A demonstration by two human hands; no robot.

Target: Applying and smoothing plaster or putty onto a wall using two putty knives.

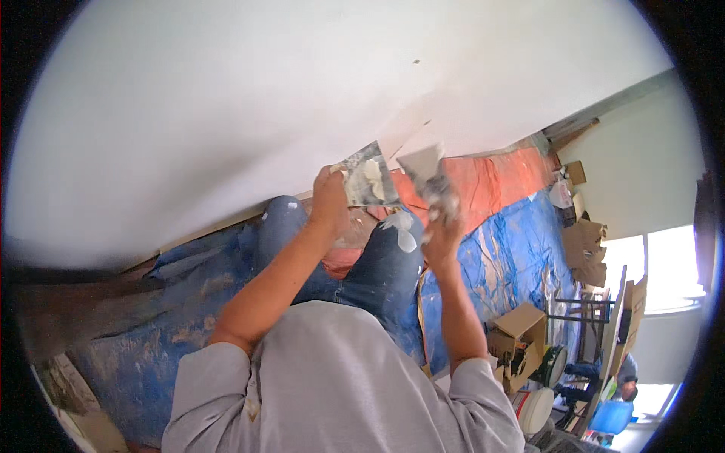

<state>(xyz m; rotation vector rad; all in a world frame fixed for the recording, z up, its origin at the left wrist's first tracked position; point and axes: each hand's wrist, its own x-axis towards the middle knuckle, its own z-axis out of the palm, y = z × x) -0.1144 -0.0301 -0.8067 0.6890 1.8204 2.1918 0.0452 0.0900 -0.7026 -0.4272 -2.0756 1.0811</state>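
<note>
My left hand (329, 192) grips a square metal plate (365, 172) smeared with pale putty, held in front of a white wall (226, 90). Just to its right, my right hand (445, 226) is closed on a putty knife (427, 170), its broad blade also coated with putty and blurred, apart from the plate. My bent knees in dark jeans (389, 264) lie below both tools, with white smears on the cloth. Two small marks show on the wall above the tools.
Orange (502, 181) and blue (510, 249) sheets cover the floor along the wall. An open cardboard box (521, 332), buckets (532, 408), a metal frame, boards and torn cardboard (585, 253) crowd the right side, near bright windows (668, 268). At the far right, another person (627, 377) is partly visible.
</note>
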